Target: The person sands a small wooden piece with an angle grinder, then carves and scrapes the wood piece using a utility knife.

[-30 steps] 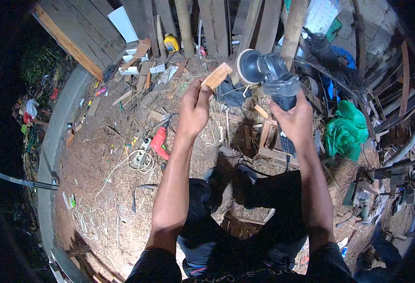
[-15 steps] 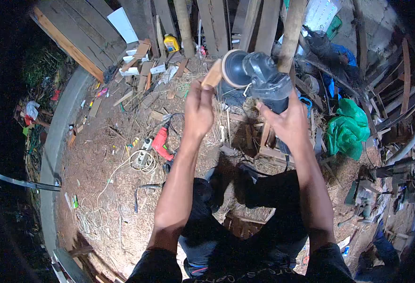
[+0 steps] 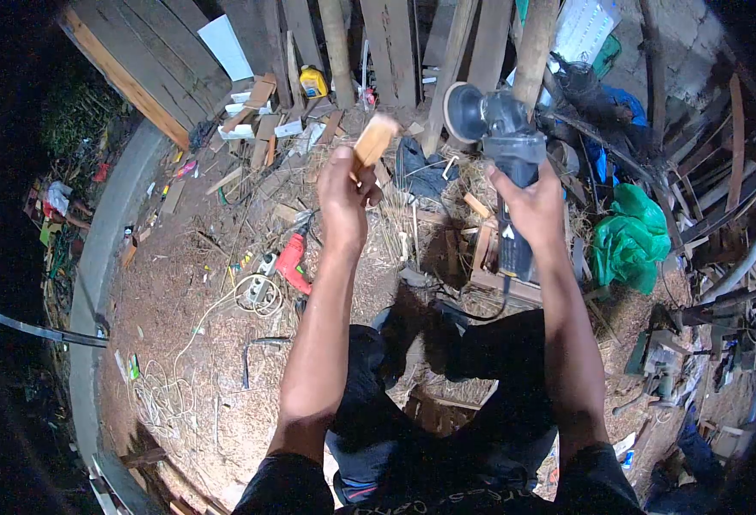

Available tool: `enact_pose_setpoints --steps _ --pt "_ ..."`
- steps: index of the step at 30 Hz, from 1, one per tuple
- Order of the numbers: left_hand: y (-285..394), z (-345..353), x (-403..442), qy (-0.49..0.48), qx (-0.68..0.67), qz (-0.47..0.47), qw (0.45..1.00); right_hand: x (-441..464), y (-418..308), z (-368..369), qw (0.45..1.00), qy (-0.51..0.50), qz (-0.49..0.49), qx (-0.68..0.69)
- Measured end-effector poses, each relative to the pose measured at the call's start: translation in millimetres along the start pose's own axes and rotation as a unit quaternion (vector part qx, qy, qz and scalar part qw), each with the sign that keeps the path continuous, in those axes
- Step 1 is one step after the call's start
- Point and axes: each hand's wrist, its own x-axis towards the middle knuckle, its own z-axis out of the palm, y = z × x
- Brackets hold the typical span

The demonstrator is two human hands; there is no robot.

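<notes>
A small light-coloured wood block [image 3: 373, 144] is gripped in my left hand [image 3: 341, 202], its far end tilted up and away from me. My right hand [image 3: 532, 206] is wrapped round the body of an angle grinder [image 3: 515, 148]. On the grinder's head a round sanding disc [image 3: 464, 112] faces left, toward the block. A gap separates disc and block. Whether the disc is spinning cannot be made out. The grinder's black cable hangs down near my knees.
A red power drill [image 3: 293, 263] lies on the ground beside a white power strip [image 3: 260, 279] with a loose cord. Wood scraps and shavings litter the floor. A green plastic bag [image 3: 632, 239] lies at right, and a yellow container [image 3: 313, 81] stands by the boards.
The block has come away from the sanding disc. My left hand has moved left and turned the block, while the grinder has shifted slightly right.
</notes>
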Motion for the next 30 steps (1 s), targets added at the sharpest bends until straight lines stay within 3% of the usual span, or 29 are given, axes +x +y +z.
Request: enact_pose_setpoints --steps 1,2,5,8,10,13,16,17,20,24,28,30 --pt "4.9 12.2 -3.5 0.049 -0.007 -0.008 0.999 1.1 -4.9 0.5 0.997 -0.013 0.043 0.059" --pt "-4.5 -1.7 1.6 0.013 -0.037 0.002 0.999 5.8 0.2 3.1 0.996 0.008 0.042 0.078" --pt "-18.8 -5.6 -0.2 0.024 0.094 0.004 0.995 22.9 34.1 14.0 0.985 0.062 0.069 0.148" --pt "-20.4 5.4 -17.8 -0.056 0.161 -0.024 0.985 39.0 52.0 21.9 0.968 0.059 0.159 0.187" --pt "-22.7 12.9 -25.6 -0.060 0.144 -0.126 0.980 39.6 47.3 24.7 0.974 0.048 0.120 0.189" --pt "-27.7 10.0 -36.6 -0.101 0.116 -0.270 0.951 43.6 49.7 32.5 0.947 0.069 0.179 0.258" --pt "-34.1 22.4 -46.5 -0.167 0.328 -0.130 0.921 44.2 49.5 33.7 0.933 0.039 0.219 0.284" --pt "-29.2 26.0 -47.7 -0.213 0.462 -0.102 0.855 47.9 59.6 37.5 0.937 0.037 0.208 0.279" --pt "-22.4 35.9 -56.7 -0.314 0.560 -0.086 0.762 45.5 60.4 41.7 0.926 0.035 0.221 0.305" --pt "-43.7 29.7 -51.2 -0.357 0.641 -0.079 0.675 40.0 60.5 42.1 0.930 0.023 0.237 0.281" --pt "-52.2 33.3 -43.7 -0.386 0.598 -0.043 0.701 43.2 73.4 44.8 0.927 0.013 0.256 0.274" --pt "-52.4 37.7 -43.4 -0.378 0.620 -0.044 0.686 45.0 77.8 46.0 0.930 0.004 0.243 0.277"
